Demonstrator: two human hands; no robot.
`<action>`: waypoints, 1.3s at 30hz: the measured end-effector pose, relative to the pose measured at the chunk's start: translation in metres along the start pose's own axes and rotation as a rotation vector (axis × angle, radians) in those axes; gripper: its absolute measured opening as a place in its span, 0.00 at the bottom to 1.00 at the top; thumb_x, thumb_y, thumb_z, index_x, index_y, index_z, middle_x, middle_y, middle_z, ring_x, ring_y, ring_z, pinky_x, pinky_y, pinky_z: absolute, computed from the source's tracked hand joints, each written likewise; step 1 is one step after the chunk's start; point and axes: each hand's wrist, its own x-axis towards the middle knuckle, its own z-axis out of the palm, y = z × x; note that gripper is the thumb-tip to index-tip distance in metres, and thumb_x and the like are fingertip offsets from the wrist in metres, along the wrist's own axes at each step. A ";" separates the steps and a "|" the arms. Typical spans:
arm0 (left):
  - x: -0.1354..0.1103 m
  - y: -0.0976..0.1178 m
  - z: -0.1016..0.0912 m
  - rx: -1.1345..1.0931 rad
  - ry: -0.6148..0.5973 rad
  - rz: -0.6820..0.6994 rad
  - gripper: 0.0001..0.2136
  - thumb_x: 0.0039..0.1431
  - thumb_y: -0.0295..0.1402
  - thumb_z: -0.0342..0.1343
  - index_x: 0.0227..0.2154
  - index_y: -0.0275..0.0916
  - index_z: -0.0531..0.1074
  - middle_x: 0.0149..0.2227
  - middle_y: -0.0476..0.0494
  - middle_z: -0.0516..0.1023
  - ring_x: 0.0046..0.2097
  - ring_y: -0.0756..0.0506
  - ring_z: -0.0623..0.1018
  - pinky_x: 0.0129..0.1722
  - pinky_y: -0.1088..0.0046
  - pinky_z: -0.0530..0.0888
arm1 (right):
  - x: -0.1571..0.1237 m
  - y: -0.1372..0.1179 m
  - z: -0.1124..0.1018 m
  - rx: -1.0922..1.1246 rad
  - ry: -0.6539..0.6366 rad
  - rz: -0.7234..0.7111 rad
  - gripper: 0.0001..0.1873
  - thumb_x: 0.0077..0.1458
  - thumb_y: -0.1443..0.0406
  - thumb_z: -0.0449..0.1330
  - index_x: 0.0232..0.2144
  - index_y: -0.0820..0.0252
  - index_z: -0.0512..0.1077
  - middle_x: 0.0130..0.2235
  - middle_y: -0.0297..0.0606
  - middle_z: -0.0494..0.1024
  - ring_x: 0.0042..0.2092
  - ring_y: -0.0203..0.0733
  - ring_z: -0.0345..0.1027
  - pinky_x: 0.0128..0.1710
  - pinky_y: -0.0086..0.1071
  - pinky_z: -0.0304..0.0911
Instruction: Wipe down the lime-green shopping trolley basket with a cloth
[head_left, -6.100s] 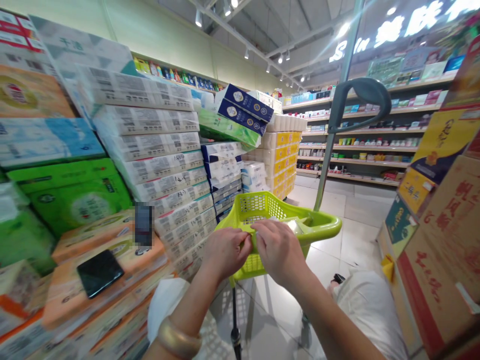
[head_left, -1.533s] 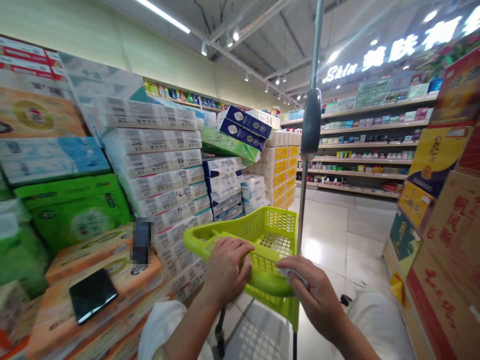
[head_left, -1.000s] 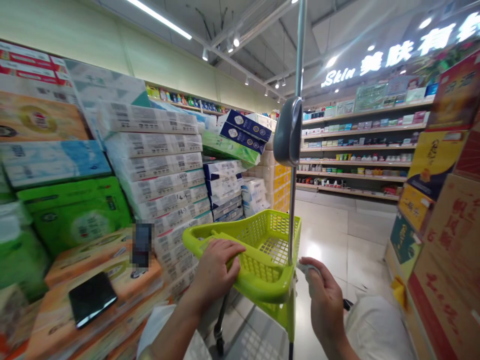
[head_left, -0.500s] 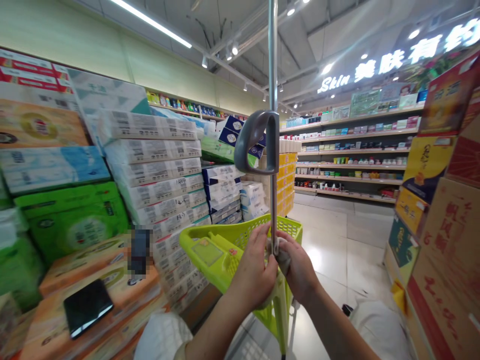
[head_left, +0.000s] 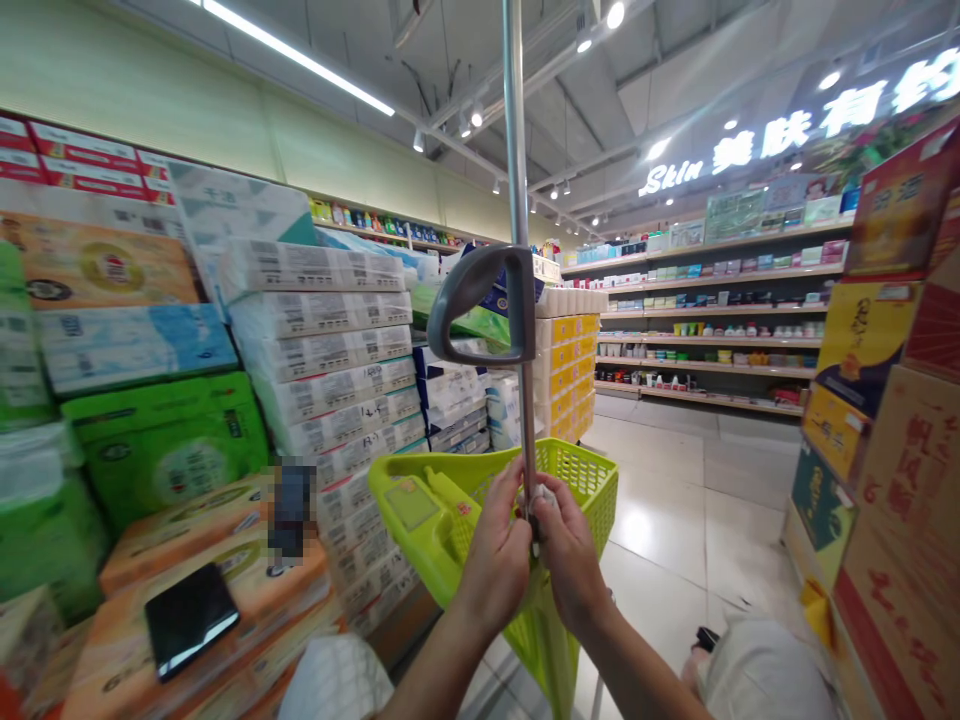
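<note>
- Both hands have come together on the thin metal pole [head_left: 527, 440] of the green basket cart [head_left: 450, 520]; before, the left one held the rim.
- Left hand [head_left: 496, 560] fingers curl around the pole.
- Right hand [head_left: 568, 555] fingers press a white cloth [head_left: 545, 496] on it, at 12 o'clock from the hands.
- It looks like wiping has gone from rim to pole.
- A black phone [head_left: 189, 620] lies at 9 o'clock.

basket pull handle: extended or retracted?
Extended. The metal pole rises from the green basket past the frame's top, its grey grip high above both hands at its base.
</note>
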 end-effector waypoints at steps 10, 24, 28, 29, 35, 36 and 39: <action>0.004 0.014 -0.017 -0.125 0.035 -0.010 0.34 0.52 0.23 0.43 0.65 0.42 0.48 0.63 0.42 0.61 0.63 0.44 0.63 0.63 0.59 0.62 | 0.013 -0.024 0.029 -0.041 -0.035 -0.146 0.19 0.50 0.56 0.60 0.43 0.57 0.66 0.35 0.34 0.75 0.35 0.37 0.69 0.36 0.31 0.66; 0.006 0.020 -0.032 -0.076 0.094 0.051 0.35 0.50 0.24 0.44 0.64 0.42 0.52 0.66 0.42 0.56 0.65 0.42 0.60 0.65 0.54 0.57 | 0.013 -0.013 0.035 -0.243 0.030 -0.317 0.19 0.54 0.59 0.56 0.47 0.59 0.66 0.40 0.37 0.75 0.37 0.39 0.69 0.38 0.32 0.66; 0.008 0.015 -0.035 -0.075 0.086 0.045 0.33 0.51 0.25 0.45 0.63 0.42 0.54 0.66 0.42 0.58 0.64 0.41 0.62 0.64 0.54 0.58 | 0.008 -0.003 0.028 -0.203 0.017 -0.243 0.18 0.52 0.59 0.58 0.46 0.59 0.68 0.38 0.36 0.75 0.37 0.39 0.69 0.37 0.31 0.66; 0.010 0.016 -0.036 -0.080 0.083 0.048 0.33 0.51 0.25 0.45 0.63 0.42 0.54 0.65 0.42 0.59 0.64 0.41 0.63 0.64 0.54 0.59 | 0.014 -0.013 0.033 -0.154 0.015 -0.226 0.19 0.51 0.60 0.58 0.45 0.59 0.68 0.37 0.36 0.75 0.36 0.38 0.69 0.35 0.31 0.65; 0.023 0.043 -0.043 -0.150 0.036 0.075 0.35 0.47 0.24 0.45 0.62 0.42 0.56 0.65 0.45 0.59 0.64 0.42 0.62 0.62 0.58 0.63 | 0.055 -0.086 0.062 0.226 -0.191 -0.087 0.19 0.46 0.60 0.63 0.42 0.56 0.69 0.29 0.28 0.75 0.27 0.34 0.67 0.27 0.27 0.64; 0.024 0.046 -0.045 -0.166 0.033 0.077 0.35 0.46 0.24 0.45 0.62 0.42 0.57 0.65 0.45 0.60 0.64 0.42 0.62 0.62 0.58 0.62 | 0.057 -0.089 0.060 0.270 -0.230 -0.027 0.16 0.46 0.59 0.63 0.39 0.56 0.70 0.28 0.29 0.75 0.27 0.35 0.68 0.27 0.27 0.64; 0.023 0.048 -0.047 -0.193 0.037 0.061 0.35 0.45 0.24 0.45 0.61 0.41 0.58 0.64 0.44 0.62 0.64 0.42 0.63 0.63 0.56 0.61 | 0.058 -0.081 0.047 0.309 -0.332 0.216 0.11 0.48 0.58 0.61 0.31 0.60 0.71 0.25 0.32 0.75 0.25 0.36 0.68 0.27 0.28 0.65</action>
